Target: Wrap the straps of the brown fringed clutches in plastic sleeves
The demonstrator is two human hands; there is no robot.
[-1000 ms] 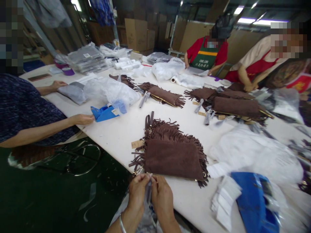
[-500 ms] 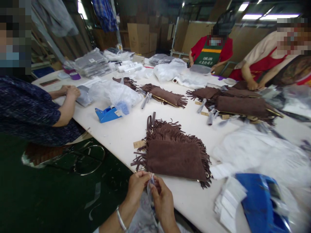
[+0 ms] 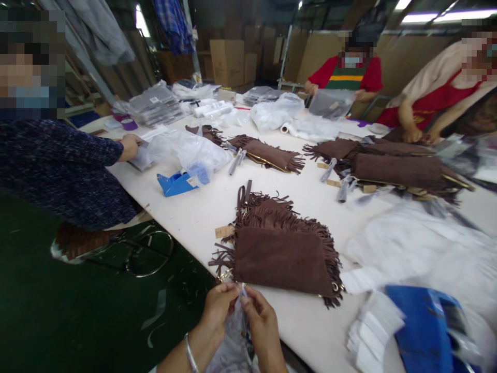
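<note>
My left hand [image 3: 219, 307] and my right hand [image 3: 260, 317] meet at the near edge of the white table [image 3: 186, 217], fingers pinched together on a small clear plastic bag [image 3: 237, 331] that hangs down between them. Just beyond my fingertips lies a brown fringed suede bag [image 3: 281, 248] with a paper tag [image 3: 224, 231] and a strap toward the far side. What is inside the plastic bag I cannot make out.
A blue tape dispenser [image 3: 421, 331] and white paper strips [image 3: 368, 331] lie at the right. More fringed bags [image 3: 392, 166], plastic bags [image 3: 194, 150] and another blue dispenser [image 3: 175, 183] lie farther off. A person in dark blue [image 3: 66, 166] sits left; two people in red work at the far side.
My hands stayed pinched on the plastic bag, with small finger shifts. The person at left moved a hand from the table edge to a grey packet. The far person lifted a clear bag.
</note>
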